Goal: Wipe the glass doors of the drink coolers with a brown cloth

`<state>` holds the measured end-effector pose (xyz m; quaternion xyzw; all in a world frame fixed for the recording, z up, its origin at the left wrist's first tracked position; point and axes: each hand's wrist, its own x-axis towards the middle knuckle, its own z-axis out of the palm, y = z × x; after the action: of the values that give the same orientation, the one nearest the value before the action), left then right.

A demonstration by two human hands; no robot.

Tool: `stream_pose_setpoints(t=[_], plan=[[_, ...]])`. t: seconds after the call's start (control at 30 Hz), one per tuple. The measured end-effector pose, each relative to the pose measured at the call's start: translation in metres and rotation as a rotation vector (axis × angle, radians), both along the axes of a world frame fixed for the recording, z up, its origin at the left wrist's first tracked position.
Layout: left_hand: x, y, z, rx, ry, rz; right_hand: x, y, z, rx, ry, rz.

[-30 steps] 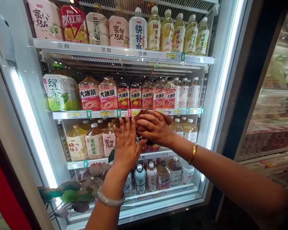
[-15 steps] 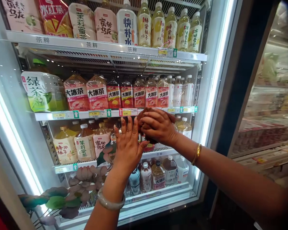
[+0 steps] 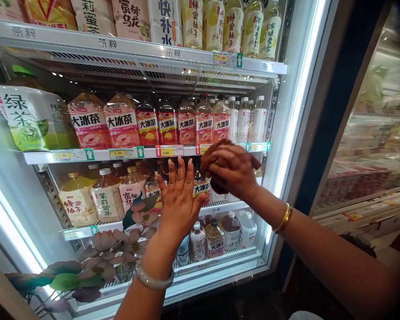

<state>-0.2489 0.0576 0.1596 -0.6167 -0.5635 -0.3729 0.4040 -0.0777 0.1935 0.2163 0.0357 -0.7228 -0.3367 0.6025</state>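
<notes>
Fingers spread, my left hand (image 3: 180,204) lies flat against the glass door of a lit drinks cooler. Its wrist has a pale bangle (image 3: 153,278). To its right, my right hand (image 3: 235,171) is closed over a bunched brown cloth (image 3: 222,182) pressed to the same glass. A gold bracelet (image 3: 284,218) circles that wrist. Behind the cloth, a dark-capped tea bottle (image 3: 201,186) stands on a lower shelf, partly hidden. Price labels (image 3: 168,151) run along the shelf edge just above my left fingertips.
Several rows of bottled drinks fill the shelves, among them a large green-tea bottle (image 3: 31,118) at left. Lotus flowers and leaves (image 3: 75,281) cover the lower left of the glass. A dark door frame (image 3: 323,146) borders the right side, with another stocked cooler (image 3: 363,155) beyond.
My right hand has moved the cloth to the right and slightly up across the glass, away from my left hand. My left hand stays flat. The view has shifted a little closer.
</notes>
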Motion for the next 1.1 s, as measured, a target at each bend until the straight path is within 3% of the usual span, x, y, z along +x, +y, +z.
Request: stream_pose_setpoints(t=[0.07, 0.13, 0.2, 0.27, 0.37, 0.4, 0.5, 0.6, 0.7, 0.77, 0.9, 1.0, 1.1], plan=[[0.002, 0.000, 0.000, -0.021, -0.004, 0.004, 0.012, 0.005, -0.006, -0.148, 0.118, -0.023], [0.004, 0.001, -0.001, -0.045, -0.011, 0.005, 0.019, 0.004, -0.025, -0.231, 0.157, -0.046], [0.007, 0.003, -0.002, -0.062, -0.019, -0.006, 0.021, -0.002, -0.043, -0.207, 0.094, -0.059], [0.011, 0.006, -0.004, -0.075, -0.028, -0.029, 0.019, -0.006, -0.046, -0.089, -0.020, -0.064], [0.022, 0.015, -0.007, -0.108, -0.049, -0.068, 0.024, 0.004, -0.020, 0.098, -0.142, -0.089], [0.027, 0.018, -0.007, -0.122, -0.059, -0.081, 0.029, 0.012, -0.009, 0.089, -0.156, -0.111], [0.044, 0.027, -0.007, -0.142, -0.096, -0.108, 0.051, 0.032, 0.007, -0.124, -0.220, -0.206], [0.062, 0.034, -0.002, -0.156, -0.124, -0.124, 0.070, 0.039, -0.003, -0.201, -0.208, -0.221], [0.075, 0.043, 0.009, -0.184, -0.151, -0.128, 0.075, 0.040, -0.005, -0.064, -0.276, -0.184], [0.082, 0.048, 0.020, -0.207, -0.170, -0.131, 0.079, 0.044, 0.011, -0.027, -0.354, -0.168], [0.099, 0.057, 0.041, -0.237, -0.195, -0.139, 0.104, 0.062, 0.047, -0.149, -0.307, -0.178], [0.113, 0.066, 0.051, -0.279, -0.191, -0.170, 0.127, 0.070, 0.042, -0.248, -0.266, -0.214], [0.128, 0.077, 0.057, -0.302, -0.208, -0.224, 0.133, 0.066, 0.033, -0.206, -0.319, -0.263]])
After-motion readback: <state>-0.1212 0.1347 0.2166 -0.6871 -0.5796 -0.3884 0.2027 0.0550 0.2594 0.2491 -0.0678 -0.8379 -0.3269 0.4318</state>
